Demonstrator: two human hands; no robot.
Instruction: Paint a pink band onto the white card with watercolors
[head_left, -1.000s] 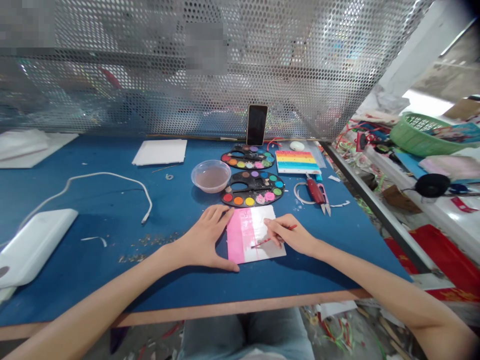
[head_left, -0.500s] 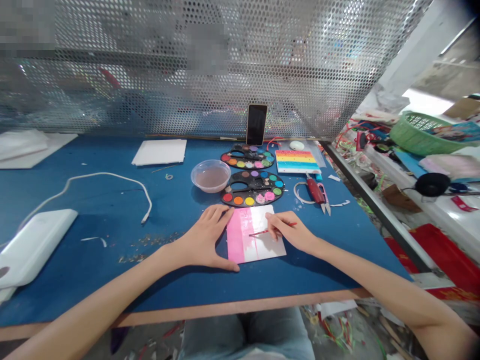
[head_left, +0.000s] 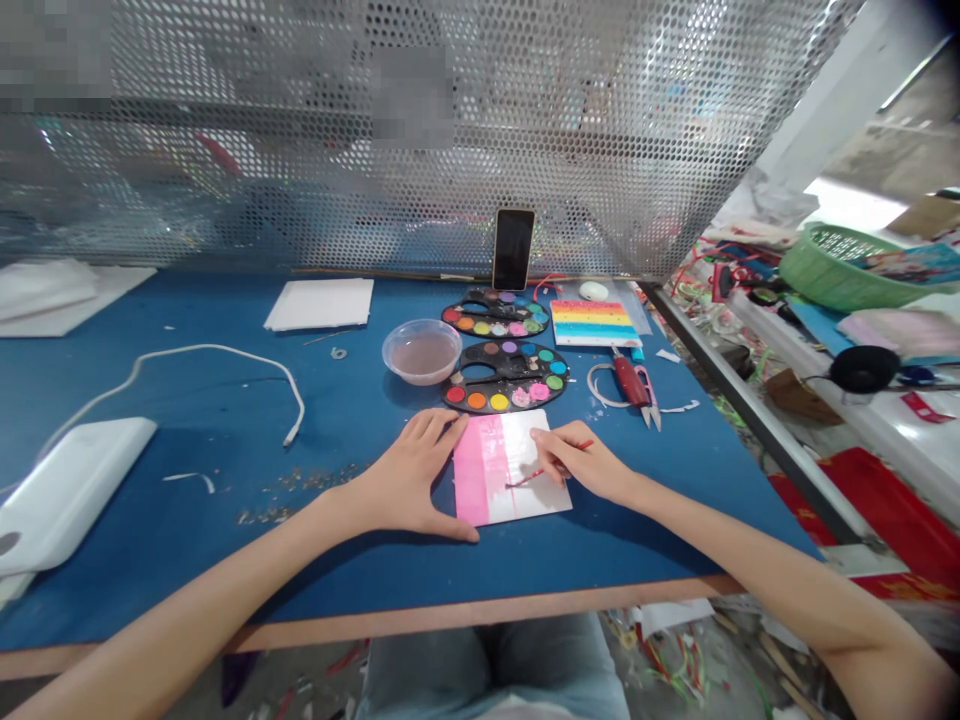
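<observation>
The left hand [head_left: 401,480] lies spread against the left edge of a pink-and-white card [head_left: 499,465], which sits between the hands. The right hand [head_left: 581,465] pinches one thin red brush [head_left: 536,475] over the card. Just ahead are a palette [head_left: 504,375], a second palette [head_left: 495,315] and one bowl [head_left: 421,352]. The worktop [head_left: 187,520] extends well left of the left hand, and its front edge runs just below both hands.

No words, numbers or brands can be read here. The pink-and-white card [head_left: 501,468] and the black paint palettes [head_left: 505,388] show no lettering, and the phone [head_left: 514,250] has a dark screen. Two patches on the perforated metal screen [head_left: 600,150] are blurred, and the yellow marks on the red sheet [head_left: 896,590] are too small to tell.
</observation>
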